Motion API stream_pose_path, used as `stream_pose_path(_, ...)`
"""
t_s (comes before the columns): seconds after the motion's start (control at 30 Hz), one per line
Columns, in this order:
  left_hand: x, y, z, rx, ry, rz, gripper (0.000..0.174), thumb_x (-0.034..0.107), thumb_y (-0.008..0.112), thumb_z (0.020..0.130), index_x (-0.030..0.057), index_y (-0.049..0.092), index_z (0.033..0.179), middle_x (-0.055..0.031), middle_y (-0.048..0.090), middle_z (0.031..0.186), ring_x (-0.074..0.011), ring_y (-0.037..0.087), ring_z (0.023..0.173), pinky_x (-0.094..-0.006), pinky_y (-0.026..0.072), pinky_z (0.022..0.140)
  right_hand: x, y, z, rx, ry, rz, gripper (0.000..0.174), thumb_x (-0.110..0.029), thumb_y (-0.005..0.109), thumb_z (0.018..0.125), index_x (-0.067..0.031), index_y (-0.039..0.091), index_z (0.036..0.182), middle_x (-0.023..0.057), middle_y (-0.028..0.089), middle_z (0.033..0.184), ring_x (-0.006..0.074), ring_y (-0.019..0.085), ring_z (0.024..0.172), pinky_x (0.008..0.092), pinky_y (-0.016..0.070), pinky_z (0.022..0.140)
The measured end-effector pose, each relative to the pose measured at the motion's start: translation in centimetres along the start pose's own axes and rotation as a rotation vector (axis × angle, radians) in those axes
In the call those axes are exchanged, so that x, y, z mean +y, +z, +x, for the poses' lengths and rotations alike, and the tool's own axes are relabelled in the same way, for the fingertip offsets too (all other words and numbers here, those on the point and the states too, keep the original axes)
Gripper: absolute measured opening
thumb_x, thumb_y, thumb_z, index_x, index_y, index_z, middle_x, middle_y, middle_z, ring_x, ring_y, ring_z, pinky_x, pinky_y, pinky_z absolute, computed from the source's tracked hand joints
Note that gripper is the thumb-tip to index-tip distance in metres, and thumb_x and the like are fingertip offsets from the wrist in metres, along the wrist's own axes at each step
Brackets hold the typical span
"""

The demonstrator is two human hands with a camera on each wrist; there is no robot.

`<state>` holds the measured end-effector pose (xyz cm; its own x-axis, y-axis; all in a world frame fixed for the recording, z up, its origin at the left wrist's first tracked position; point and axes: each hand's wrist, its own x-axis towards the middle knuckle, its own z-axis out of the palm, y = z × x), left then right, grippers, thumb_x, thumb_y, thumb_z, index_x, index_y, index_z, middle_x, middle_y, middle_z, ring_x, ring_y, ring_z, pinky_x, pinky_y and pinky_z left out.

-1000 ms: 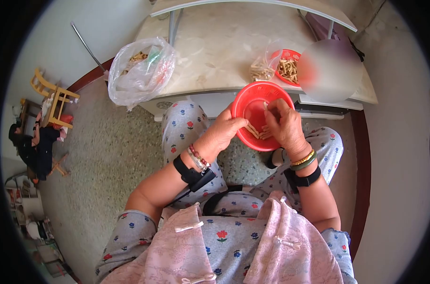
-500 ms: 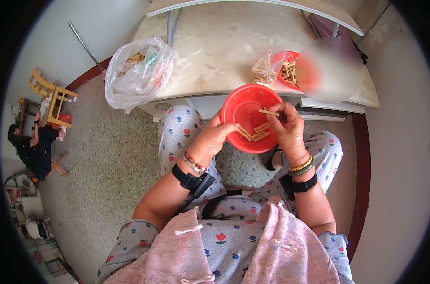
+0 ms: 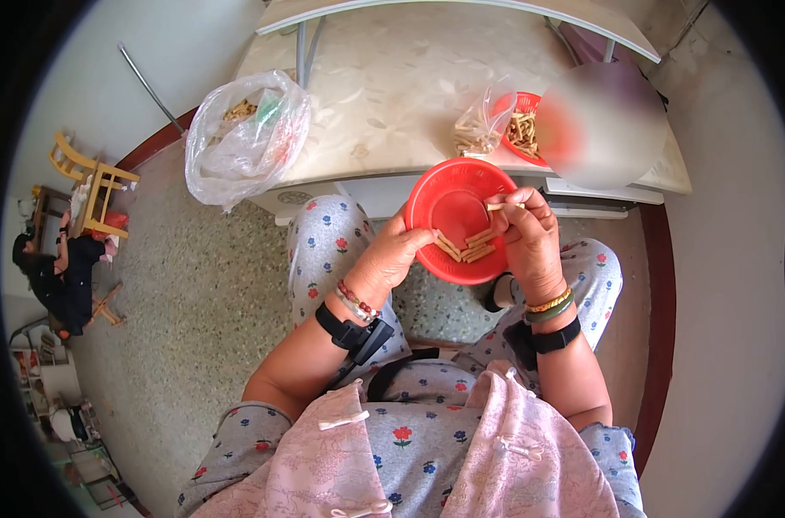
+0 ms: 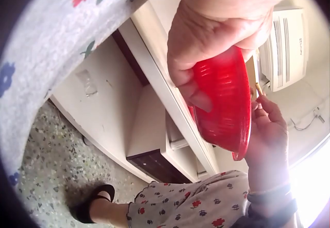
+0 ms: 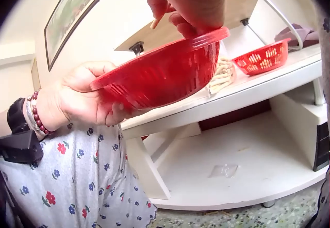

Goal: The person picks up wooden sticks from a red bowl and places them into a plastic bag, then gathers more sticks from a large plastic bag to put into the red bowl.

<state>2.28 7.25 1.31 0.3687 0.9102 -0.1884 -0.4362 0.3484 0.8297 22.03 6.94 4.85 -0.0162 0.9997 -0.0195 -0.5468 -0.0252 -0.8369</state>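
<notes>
In the head view my left hand grips the left side of a red plastic basket, thumb over its rim. The right wrist view shows that hand's fingers under the basket's outer wall. Several short beige sticks lie inside, towards the near side. My right hand pinches one more such stick between thumb and fingers, above the basket's right rim. From the left wrist view, the end of the pinched stick sticks up past the fingertips. The basket is held over the lap, tilted towards me.
On the table ahead stand a clear bag of sticks and a second red basket holding more sticks. A large clear plastic bag sits at the table's left. Far left, another person sits beside a wooden chair.
My right hand has drawn back from inside the basket to its right rim, the pinched stick now showing crosswise. The basket has shifted slightly left and down in view; my left hand keeps its grip.
</notes>
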Motion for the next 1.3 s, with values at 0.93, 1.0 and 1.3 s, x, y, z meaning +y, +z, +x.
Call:
stream_pose_path(0.93,0.3,0.2,-0.3,-0.007,0.037,-0.041,0.049,-0.002,0.05,0.081,0.0024,0.044,0.128,-0.0084,0.056,0.119,-0.0176,0.054,0.108,-0.0334,0.0435,0.094,1.1,0.2,0.7,-0.087,0.05,-0.004,0.032,-0.006,0.053,0.091,-0.0014,0.046,0.122,0.0061,0.062,0.09,0.0093,0.053,0.069,0.0208,0.0444,0.066)
stream_pose_path(1.0,0.2,0.1,-0.3,-0.009,0.05,-0.023,0.047,-0.002,0.05,0.081,0.0026,0.046,0.127,-0.0081,0.056,0.118,-0.0176,0.055,0.107,-0.0336,0.0437,0.094,0.9,0.4,0.3,-0.053,0.073,-0.026,0.027,-0.008,0.055,0.091,-0.0014,0.051,0.116,0.0049,0.062,0.085,0.0088,0.053,0.066,0.0201,0.0438,0.062)
stream_pose_path(1.3,0.5,0.3,-0.5,0.002,0.057,-0.034,0.048,-0.002,0.05,0.081,0.0025,0.045,0.128,-0.0082,0.056,0.119,-0.0177,0.054,0.108,-0.0333,0.044,0.094,-0.8,1.1,0.1,0.014,-0.064,-0.466,0.008,-0.01,0.058,0.09,-0.0026,0.059,0.093,-0.0041,0.056,0.074,0.0023,0.048,0.063,0.0159,0.0388,0.057)
